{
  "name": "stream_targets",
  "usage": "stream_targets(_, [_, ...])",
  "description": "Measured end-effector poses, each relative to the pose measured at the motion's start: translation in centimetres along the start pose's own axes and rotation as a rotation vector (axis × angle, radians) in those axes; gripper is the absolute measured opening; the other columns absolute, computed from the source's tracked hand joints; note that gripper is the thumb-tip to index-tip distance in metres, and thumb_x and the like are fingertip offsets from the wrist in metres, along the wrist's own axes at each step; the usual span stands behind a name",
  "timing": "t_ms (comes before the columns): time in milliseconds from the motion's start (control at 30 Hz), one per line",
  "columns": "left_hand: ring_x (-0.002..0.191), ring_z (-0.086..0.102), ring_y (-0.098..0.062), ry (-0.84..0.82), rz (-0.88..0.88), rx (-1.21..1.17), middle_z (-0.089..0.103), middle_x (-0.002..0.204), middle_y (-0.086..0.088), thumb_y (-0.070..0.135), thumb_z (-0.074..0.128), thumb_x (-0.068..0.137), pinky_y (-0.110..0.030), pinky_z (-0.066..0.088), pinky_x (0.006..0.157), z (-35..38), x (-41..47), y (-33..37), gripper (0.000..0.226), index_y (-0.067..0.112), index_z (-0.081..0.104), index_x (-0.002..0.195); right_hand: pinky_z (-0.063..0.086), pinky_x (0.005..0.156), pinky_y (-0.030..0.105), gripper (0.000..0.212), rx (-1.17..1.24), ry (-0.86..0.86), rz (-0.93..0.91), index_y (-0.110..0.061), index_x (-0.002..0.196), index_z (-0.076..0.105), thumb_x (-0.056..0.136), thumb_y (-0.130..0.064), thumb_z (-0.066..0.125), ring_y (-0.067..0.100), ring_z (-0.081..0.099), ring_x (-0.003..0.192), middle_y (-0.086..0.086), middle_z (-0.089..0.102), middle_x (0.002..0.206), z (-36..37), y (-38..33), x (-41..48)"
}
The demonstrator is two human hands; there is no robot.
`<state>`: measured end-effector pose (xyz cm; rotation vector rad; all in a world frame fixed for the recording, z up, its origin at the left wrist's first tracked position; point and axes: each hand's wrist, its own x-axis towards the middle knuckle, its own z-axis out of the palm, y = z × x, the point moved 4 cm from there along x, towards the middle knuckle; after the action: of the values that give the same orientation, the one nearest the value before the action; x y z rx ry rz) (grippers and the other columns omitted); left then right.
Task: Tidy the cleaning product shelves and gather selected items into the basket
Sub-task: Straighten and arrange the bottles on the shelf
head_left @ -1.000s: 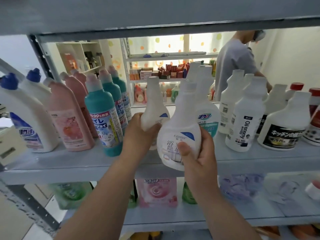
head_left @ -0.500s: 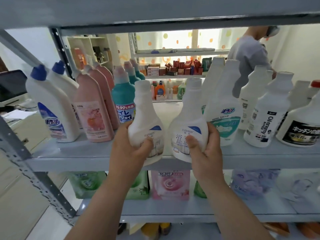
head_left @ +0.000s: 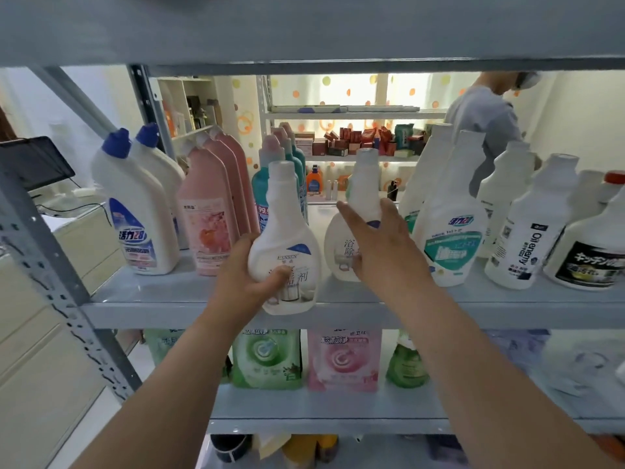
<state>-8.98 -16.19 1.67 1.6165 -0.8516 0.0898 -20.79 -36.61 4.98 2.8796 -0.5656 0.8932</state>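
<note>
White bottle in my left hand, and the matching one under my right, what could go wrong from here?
1. The left hand grips the white bottle with its base over the front edge of the shelf; a slip would likely drop it to the floor.
2. The right hand rests on the matching bottle, which stands close beside the teal-labelled bottle; a push could topple that neighbour.
</note>
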Motion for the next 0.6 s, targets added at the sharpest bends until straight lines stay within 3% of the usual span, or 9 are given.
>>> stream_targets(100, [0.089, 0.071, -0.005, 0.004, -0.004, -0.060, 0.072, 0.099, 0.012, 0.055, 0.076, 0.067, -0.021, 0.058, 0.065, 0.1, -0.1, -0.7, 0.044, 0.051, 0.059, 0.107, 0.056, 0.090, 0.049, 0.096, -0.058, -0.075, 0.046, -0.043, 0.158, 0.014, 0.088, -0.024, 0.076, 0.041, 0.045, 0.129, 0.021, 0.023, 0.150, 0.5, 0.0, 1.8])
stream_targets(200, [0.088, 0.072, -0.003, -0.011, -0.004, -0.089, 0.072, 0.100, 0.018, 0.054, 0.077, 0.067, -0.018, 0.057, 0.064, 0.2, 0.0, -0.8, 0.040, 0.062, 0.060, 0.102, 0.056, 0.093, 0.051, 0.096, -0.037, -0.084, 0.071, -0.040, 0.158, 0.018, 0.086, -0.025, 0.080, 0.040, 0.047, 0.128, 0.020, 0.023, 0.148, 1.4, -0.3, 3.4])
stream_targets(333, [0.090, 0.072, -0.003, -0.003, -0.017, -0.091, 0.073, 0.102, 0.019, 0.056, 0.077, 0.067, -0.017, 0.057, 0.065, -0.1, 0.1, -1.4, 0.042, 0.062, 0.061, 0.105, 0.055, 0.096, 0.051, 0.101, 0.036, -0.117, 0.117, -0.041, 0.158, 0.020, 0.082, -0.023, 0.085, 0.040, 0.051, 0.125, 0.015, 0.021, 0.150, 2.8, -0.4, 5.7])
stream_targets(500, [0.092, 0.072, -0.004, 0.011, -0.032, -0.083, 0.074, 0.103, 0.017, 0.057, 0.075, 0.067, -0.020, 0.058, 0.067, -0.4, 0.2, -2.0, 0.042, 0.060, 0.060, 0.107, 0.052, 0.103, 0.055, 0.101, 0.084, -0.135, 0.126, -0.043, 0.158, 0.020, 0.083, -0.018, 0.083, 0.042, 0.047, 0.132, 0.014, 0.015, 0.158, 4.0, -0.5, 7.0])
stream_targets(600, [0.095, 0.073, -0.009, 0.005, -0.043, -0.103, 0.075, 0.105, 0.008, 0.055, 0.076, 0.067, -0.024, 0.060, 0.069, -0.3, 0.3, -2.3, 0.050, 0.047, 0.062, 0.114, 0.045, 0.110, 0.057, 0.103, 0.146, -0.118, 0.161, -0.045, 0.161, 0.004, 0.091, -0.017, 0.075, 0.044, 0.040, 0.142, 0.014, 0.008, 0.166, 4.0, -0.6, 5.9])
